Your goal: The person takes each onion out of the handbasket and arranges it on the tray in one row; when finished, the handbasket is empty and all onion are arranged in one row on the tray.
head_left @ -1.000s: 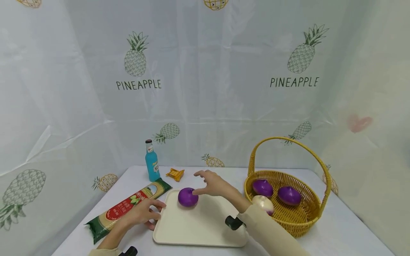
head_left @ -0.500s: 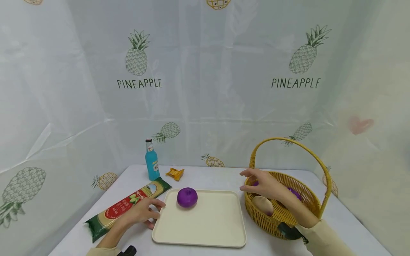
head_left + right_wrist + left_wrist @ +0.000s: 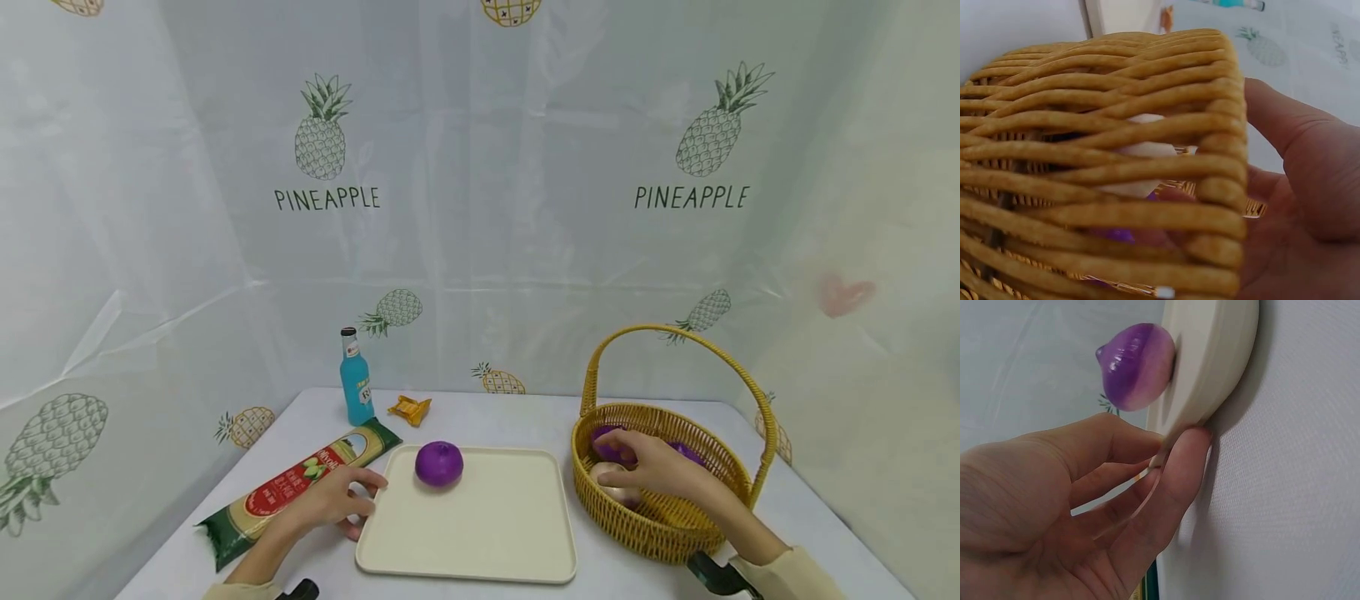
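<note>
A purple onion (image 3: 438, 464) sits on the cream tray (image 3: 495, 533), toward its far left corner. My left hand (image 3: 333, 498) holds the tray's left rim; the left wrist view shows thumb and fingers (image 3: 1185, 462) pinching that edge. Over the yellow wicker basket (image 3: 637, 533), my right hand (image 3: 660, 467) reaches in with thumb and forefinger apart, above a white onion (image 3: 618, 492). Two purple onions (image 3: 611, 442) are partly covered by the hand. In the right wrist view the basket's weave (image 3: 1147, 162) hides most of the fingers.
Left of the tray lies a green and tan pasta packet (image 3: 300, 483). Behind it stand a blue bottle (image 3: 356, 383) and an orange wrapped sweet (image 3: 410, 409). The basket's tall handle (image 3: 690, 335) arches over its opening. A pineapple-print curtain (image 3: 487, 208) hangs behind the table.
My right hand has moved from beside the purple onion on the tray, rightward and then down into the basket. My left hand has stayed on the tray's rim.
</note>
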### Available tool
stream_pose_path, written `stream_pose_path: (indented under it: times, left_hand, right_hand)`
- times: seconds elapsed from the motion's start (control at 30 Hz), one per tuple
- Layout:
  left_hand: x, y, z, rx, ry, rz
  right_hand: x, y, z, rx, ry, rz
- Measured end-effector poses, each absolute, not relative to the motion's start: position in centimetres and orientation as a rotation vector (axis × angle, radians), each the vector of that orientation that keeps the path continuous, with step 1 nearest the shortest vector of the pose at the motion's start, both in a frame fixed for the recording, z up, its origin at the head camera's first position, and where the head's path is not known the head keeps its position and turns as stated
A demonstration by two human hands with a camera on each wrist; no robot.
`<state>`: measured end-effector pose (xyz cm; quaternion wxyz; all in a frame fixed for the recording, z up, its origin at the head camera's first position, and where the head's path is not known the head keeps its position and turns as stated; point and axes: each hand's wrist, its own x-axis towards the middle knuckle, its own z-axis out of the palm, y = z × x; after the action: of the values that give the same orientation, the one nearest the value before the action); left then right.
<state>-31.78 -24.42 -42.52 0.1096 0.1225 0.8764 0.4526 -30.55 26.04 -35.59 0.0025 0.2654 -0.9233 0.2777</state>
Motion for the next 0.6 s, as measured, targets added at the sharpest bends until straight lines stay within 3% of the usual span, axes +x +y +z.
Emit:
stream_pose_path:
  times: [0.6]
  left_hand:
    - [-31.8,-24.4,-42.8,0.362,2.570,1.335]
  right_hand:
    - [-31.2,26.9,-37.8,0.894,-2.974,0.822]
